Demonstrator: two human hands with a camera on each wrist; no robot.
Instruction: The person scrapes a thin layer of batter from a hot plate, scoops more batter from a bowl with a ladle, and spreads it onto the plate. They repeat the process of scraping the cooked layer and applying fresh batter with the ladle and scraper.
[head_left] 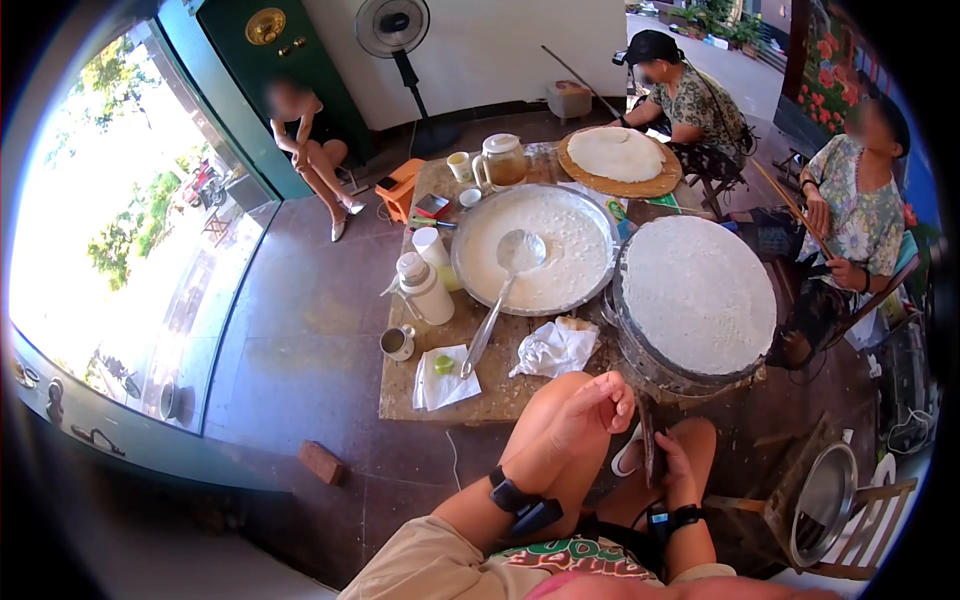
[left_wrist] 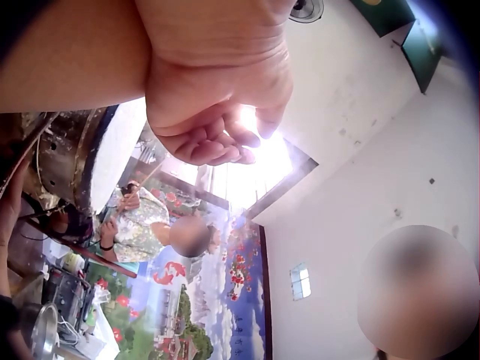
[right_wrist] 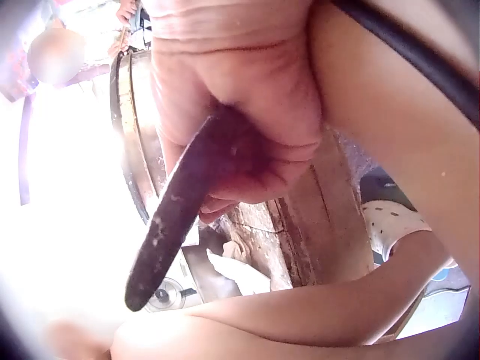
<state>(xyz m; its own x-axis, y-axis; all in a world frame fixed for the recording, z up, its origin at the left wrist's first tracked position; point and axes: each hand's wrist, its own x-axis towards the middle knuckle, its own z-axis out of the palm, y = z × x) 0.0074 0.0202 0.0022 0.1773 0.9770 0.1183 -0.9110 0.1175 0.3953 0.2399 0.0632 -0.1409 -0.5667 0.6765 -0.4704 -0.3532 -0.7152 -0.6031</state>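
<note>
Paddle (right_wrist: 174, 214) sits in the right hand (head_left: 680, 465), whose fingers curl round 1 end near the palm, while the long dark blade runs out past them to a rounded tip. In the head view it stands roughly upright, just in front of the table's near edge and close to the pan (head_left: 655, 372). It looks flat, narrow and rigid, probably wood, so it should feel light and stiff, with little give along the blade. Pale specks mark its face; if they are damp, the surface may be slick, and the end inside the palm seems the best place to take hold, with the fingers wrapped round and the tip left free. Rough handling is unlikely to hurt it.

The left hand (head_left: 592, 412) is raised near the knee (head_left: 548, 405), its fingers loosely curled and holding nothing.

Farther out, the pan bears a wide white layer (head_left: 697, 295). Beside it on the table (head_left: 500, 402) is a basin (head_left: 458, 250) of pale, thick-looking liquid (head_left: 565, 245), with a ladle (head_left: 492, 325) dipped in and its handle over the rim. A crumpled cloth (head_left: 555, 347) lies between ladle and pan. Beyond them, 2 people sit at the right, and 1 person (head_left: 310, 165) sits near the green door (head_left: 290, 75).
</note>
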